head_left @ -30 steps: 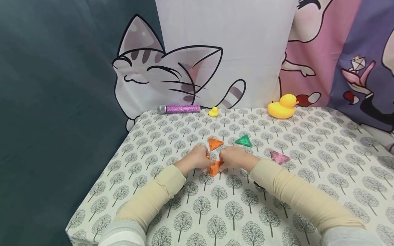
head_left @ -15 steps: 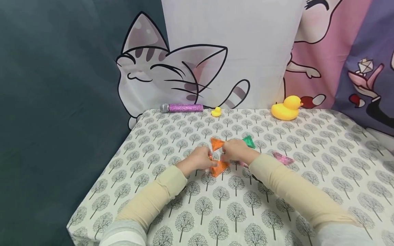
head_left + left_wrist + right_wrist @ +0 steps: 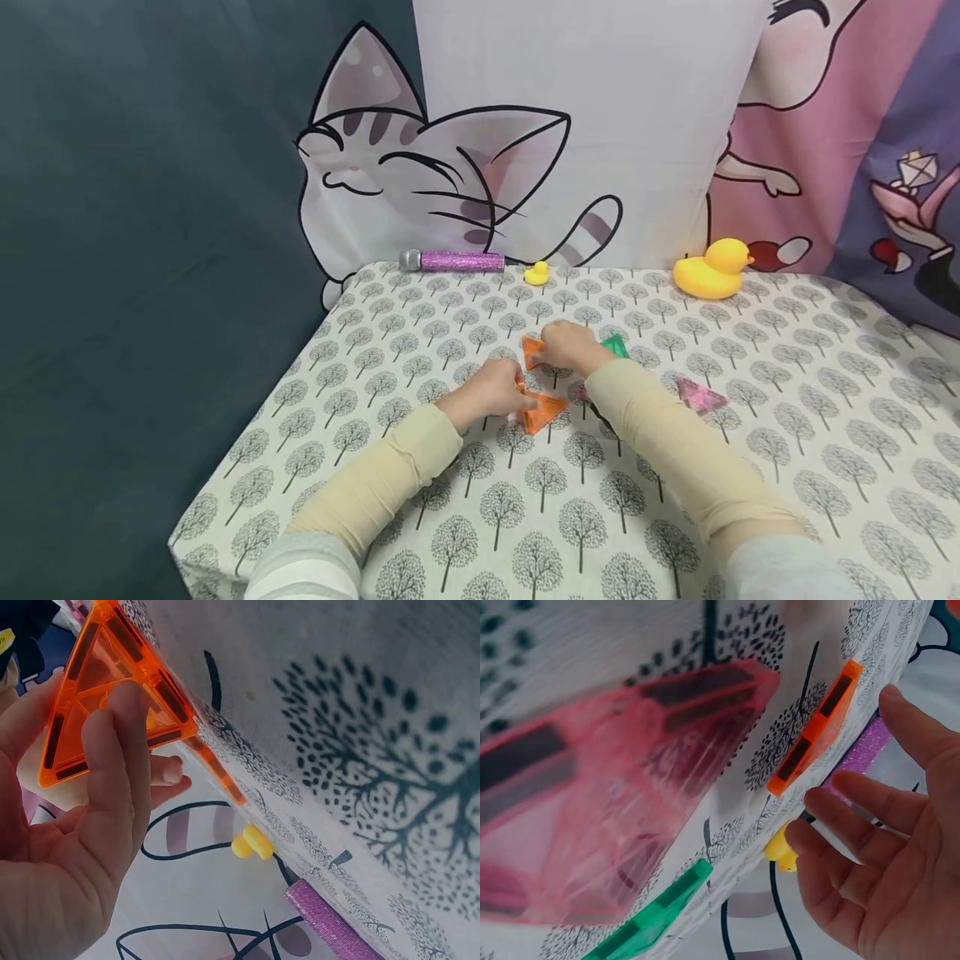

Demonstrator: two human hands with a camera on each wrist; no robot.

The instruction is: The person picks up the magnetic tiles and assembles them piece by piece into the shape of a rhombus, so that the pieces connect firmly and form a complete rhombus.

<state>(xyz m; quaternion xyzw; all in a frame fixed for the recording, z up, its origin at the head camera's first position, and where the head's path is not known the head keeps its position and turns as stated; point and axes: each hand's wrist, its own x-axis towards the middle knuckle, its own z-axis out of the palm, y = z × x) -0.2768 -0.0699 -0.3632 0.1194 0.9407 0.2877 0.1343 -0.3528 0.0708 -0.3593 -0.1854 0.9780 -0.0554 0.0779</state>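
Beside the near edge of the pattern, my left hand (image 3: 491,390) pinches an orange triangular magnetic tile (image 3: 112,652) between thumb and fingers. Orange plastic (image 3: 547,410) shows past its fingertips in the head view; whether this is one tile or two joined I cannot tell. Farther forward, my right hand (image 3: 572,346) reaches over a second orange triangular tile (image 3: 817,731), partly covered in the head view. The right wrist view shows that hand's fingers loosely bent, with a gap before the tile. A green triangular tile (image 3: 617,345) lies just right of it, partly behind the hand.
One pink triangular tile (image 3: 701,396) lies to the right. Another pink piece (image 3: 581,393) peeks out beside the right forearm. Along the back edge of the cloth-covered table (image 3: 480,533) are a purple microphone (image 3: 461,262), a small yellow duck (image 3: 536,273) and a larger duck (image 3: 711,271).
My right hand has left the near orange tile and moved forward to the far orange one. My left hand keeps hold of its tile. The head view has shifted slightly.
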